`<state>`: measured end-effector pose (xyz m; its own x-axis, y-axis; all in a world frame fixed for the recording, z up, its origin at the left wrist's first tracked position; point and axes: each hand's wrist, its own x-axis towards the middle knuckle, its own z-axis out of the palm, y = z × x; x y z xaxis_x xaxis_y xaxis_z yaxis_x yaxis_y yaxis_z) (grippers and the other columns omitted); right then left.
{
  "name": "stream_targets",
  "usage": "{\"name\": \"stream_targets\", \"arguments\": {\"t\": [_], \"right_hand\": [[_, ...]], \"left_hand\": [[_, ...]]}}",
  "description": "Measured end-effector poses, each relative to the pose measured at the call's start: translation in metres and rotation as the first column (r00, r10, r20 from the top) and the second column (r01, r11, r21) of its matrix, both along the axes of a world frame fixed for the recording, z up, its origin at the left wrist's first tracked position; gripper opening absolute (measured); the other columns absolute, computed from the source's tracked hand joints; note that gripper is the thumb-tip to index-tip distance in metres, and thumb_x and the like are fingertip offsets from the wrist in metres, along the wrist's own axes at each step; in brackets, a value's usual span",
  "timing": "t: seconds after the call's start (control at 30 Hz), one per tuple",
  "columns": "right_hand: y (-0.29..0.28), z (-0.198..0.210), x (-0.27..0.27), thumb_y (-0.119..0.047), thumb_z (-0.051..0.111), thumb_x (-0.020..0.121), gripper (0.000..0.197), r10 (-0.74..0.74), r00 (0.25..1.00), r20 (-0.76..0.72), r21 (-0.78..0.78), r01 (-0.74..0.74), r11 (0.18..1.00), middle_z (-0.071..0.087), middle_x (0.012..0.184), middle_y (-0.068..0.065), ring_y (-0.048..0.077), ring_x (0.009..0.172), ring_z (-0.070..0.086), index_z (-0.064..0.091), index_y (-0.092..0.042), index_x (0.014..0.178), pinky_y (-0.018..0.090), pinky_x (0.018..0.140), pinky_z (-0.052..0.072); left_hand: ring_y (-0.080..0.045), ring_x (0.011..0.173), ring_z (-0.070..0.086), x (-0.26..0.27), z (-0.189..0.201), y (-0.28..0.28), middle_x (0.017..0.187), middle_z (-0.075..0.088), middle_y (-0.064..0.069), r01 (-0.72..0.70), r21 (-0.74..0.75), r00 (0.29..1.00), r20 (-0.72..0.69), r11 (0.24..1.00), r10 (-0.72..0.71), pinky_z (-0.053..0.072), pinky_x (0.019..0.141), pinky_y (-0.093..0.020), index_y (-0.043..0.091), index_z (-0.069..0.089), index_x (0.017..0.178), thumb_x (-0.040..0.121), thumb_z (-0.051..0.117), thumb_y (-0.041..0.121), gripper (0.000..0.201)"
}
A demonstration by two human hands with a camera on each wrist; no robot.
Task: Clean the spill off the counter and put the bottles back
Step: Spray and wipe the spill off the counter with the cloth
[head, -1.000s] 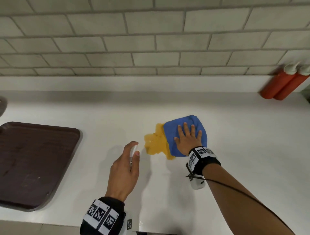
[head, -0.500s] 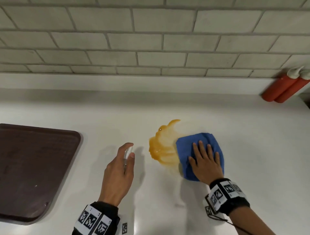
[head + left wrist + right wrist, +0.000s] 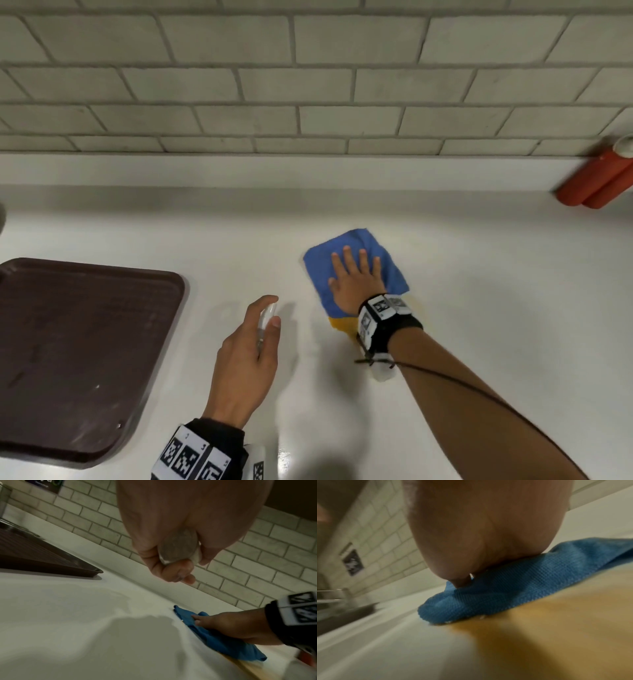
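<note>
The white counter (image 3: 479, 308) runs under a tiled wall (image 3: 308, 85), and everything sits on it. Far to the left of the left fingers lies a dark brown serving tray (image 3: 78, 349), flat, its long side running toward the wall. A dark poster (image 3: 353, 562) hangs on the tiles in the right-wrist view; its writing is too blurred to read.

The blue microfibre cloth (image 3: 356, 270) lies folded flat beneath the right hand (image 3: 352, 287), whose fingers are straight and spread, palm pressing down, fingertips pointing toward the wall. Cloth shows past the fingertips and to both sides of them. Behind the heel of that hand, toward the wrist, a patch of the orange-yellow spill (image 3: 340, 323) shows from under the cloth's near edge; the right-wrist view shows the smear (image 3: 556, 615) spreading across the counter up to the cloth's hem.

Well to the right of the right fingers, against the wall, two red squeeze bottles (image 3: 596, 181) stand touching each other, white caps up; no label is legible.

The left hand (image 3: 246, 363) hovers to the left of the cloth, fingers curled around a small clear spray bottle (image 3: 265, 320), index finger on top, nozzle end pointing toward the wall. From the left wrist its round base (image 3: 178, 547) shows between thumb and curled fingers. Black-and-white coded markers band both wrists.
</note>
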<state>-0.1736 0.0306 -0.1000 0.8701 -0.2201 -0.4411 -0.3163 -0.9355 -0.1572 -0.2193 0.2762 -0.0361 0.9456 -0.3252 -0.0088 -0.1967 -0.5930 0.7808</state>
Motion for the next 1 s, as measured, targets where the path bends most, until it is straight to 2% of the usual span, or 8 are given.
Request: {"name": "stream_targets", "arguments": {"t": [0.13, 0.23, 0.3, 0.37, 0.63, 0.73, 0.83, 1.0], "right_hand": [[0.046, -0.007, -0.052, -0.050, 0.006, 0.094, 0.068, 0.084, 0.996, 0.044, 0.001, -0.084, 0.996, 0.002, 0.164, 0.007, 0.039, 0.149, 0.001, 0.011, -0.019, 0.155, 0.056, 0.116, -0.004], [0.045, -0.014, -0.095, -0.048, 0.019, 0.095, 0.064, -0.020, 0.998, 0.061, -0.024, 0.021, 0.999, 0.041, 0.152, 0.009, 0.040, 0.137, 0.040, 0.045, -0.017, 0.144, 0.060, 0.108, 0.029], [0.025, -0.011, -0.116, -0.052, 0.004, 0.097, 0.070, -0.106, 0.994, 0.035, -0.020, 0.106, 0.994, 0.035, 0.155, 0.008, 0.039, 0.139, 0.036, 0.039, -0.018, 0.148, 0.059, 0.109, 0.030], [-0.005, -0.006, -0.124, -0.062, -0.014, 0.088, 0.083, -0.156, 0.988, 0.010, -0.037, 0.156, 0.987, 0.008, 0.163, 0.004, 0.036, 0.148, 0.012, 0.014, -0.022, 0.155, 0.056, 0.116, 0.012], [-0.020, -0.009, -0.056, -0.047, 0.017, 0.101, 0.063, -0.354, 0.935, 0.012, -0.038, 0.355, 0.934, -0.013, 0.163, 0.004, 0.038, 0.148, -0.011, -0.005, -0.022, 0.155, 0.060, 0.117, -0.003], [0.039, -0.009, -0.052, -0.047, 0.016, 0.100, 0.063, -0.165, 0.985, 0.052, -0.003, 0.165, 0.986, -0.010, 0.163, 0.005, 0.037, 0.148, -0.009, -0.001, -0.021, 0.155, 0.060, 0.117, -0.004], [0.092, -0.013, -0.080, -0.048, 0.016, 0.096, 0.064, 0.002, 0.995, 0.096, -0.026, 0.001, 1.000, 0.015, 0.162, 0.006, 0.039, 0.147, 0.013, 0.021, -0.021, 0.154, 0.060, 0.117, 0.003], [0.069, -0.020, -0.128, -0.049, 0.021, 0.098, 0.060, -0.072, 0.991, 0.110, -0.032, 0.076, 0.997, 0.030, 0.158, 0.002, 0.035, 0.143, 0.030, 0.032, -0.022, 0.150, 0.054, 0.114, 0.013]], "left_hand": [[-0.021, 0.078, 0.068, 0.006, 0.004, 0.003, 0.078, 0.070, -0.007, 0.015, -0.001, 1.000, -0.022, 1.000, -0.015, 0.055, 0.074, -0.035, 0.054, 0.043, 0.129, 0.102, 0.042, 0.040, 0.030], [-0.021, 0.074, 0.066, 0.011, 0.003, 0.004, 0.076, 0.069, -0.010, 0.046, -0.003, 0.999, -0.009, 0.999, -0.046, 0.050, 0.070, -0.025, 0.052, 0.044, 0.130, 0.103, 0.042, 0.040, 0.030], [-0.021, 0.068, 0.065, 0.014, 0.003, 0.004, 0.075, 0.069, -0.012, 0.073, -0.003, 0.997, -0.005, 0.997, -0.073, 0.048, 0.067, -0.023, 0.050, 0.044, 0.131, 0.103, 0.042, 0.039, 0.030], [-0.021, 0.065, 0.064, 0.017, 0.002, 0.003, 0.075, 0.070, -0.013, 0.101, 0.005, 0.995, -0.007, 0.995, -0.101, 0.048, 0.066, -0.023, 0.047, 0.045, 0.133, 0.103, 0.042, 0.039, 0.031], [-0.021, 0.061, 0.061, 0.023, 0.002, 0.004, 0.072, 0.069, -0.011, 0.138, 0.006, 0.990, -0.011, 0.990, -0.138, 0.051, 0.067, -0.033, 0.046, 0.044, 0.134, 0.103, 0.041, 0.039, 0.032], [-0.021, 0.073, 0.067, 0.027, 0.002, 0.004, 0.075, 0.070, -0.008, 0.134, 0.015, 0.991, -0.029, 0.991, -0.133, 0.055, 0.076, -0.039, 0.046, 0.045, 0.135, 0.103, 0.042, 0.040, 0.033], [-0.016, 0.076, 0.067, 0.029, 0.004, 0.005, 0.081, 0.071, -0.001, 0.126, 0.020, 0.990, -0.058, 0.992, -0.125, 0.056, 0.077, -0.039, 0.044, 0.044, 0.138, 0.103, 0.041, 0.041, 0.035], [-0.017, 0.080, 0.068, 0.026, 0.002, 0.012, 0.079, 0.070, -0.001, 0.106, 0.001, 0.993, -0.060, 0.994, -0.106, 0.053, 0.077, -0.035, 0.045, 0.046, 0.135, 0.103, 0.043, 0.040, 0.033]]}}
